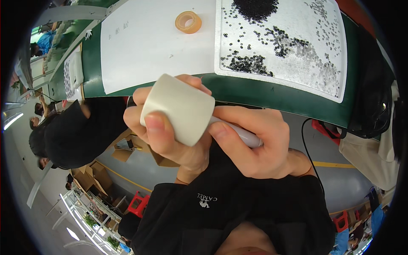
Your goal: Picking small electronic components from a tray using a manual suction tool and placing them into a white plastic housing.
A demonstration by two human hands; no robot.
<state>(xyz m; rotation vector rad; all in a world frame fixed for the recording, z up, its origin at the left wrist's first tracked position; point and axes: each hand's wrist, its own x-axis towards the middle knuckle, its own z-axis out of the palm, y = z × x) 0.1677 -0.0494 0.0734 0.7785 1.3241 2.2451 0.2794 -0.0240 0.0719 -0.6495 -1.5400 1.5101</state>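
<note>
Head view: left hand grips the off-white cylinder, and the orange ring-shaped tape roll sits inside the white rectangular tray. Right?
Not quite: head view shows the orange ring-shaped tape roll on the white sheet, left of the white rectangular tray, not inside. Left hand does grip the off-white cylinder.

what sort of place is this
Probably a factory or workshop: a green workbench bears a white tray of tiny rings, a co-worker in black is nearby, and open cardboard boxes show beyond.
</note>
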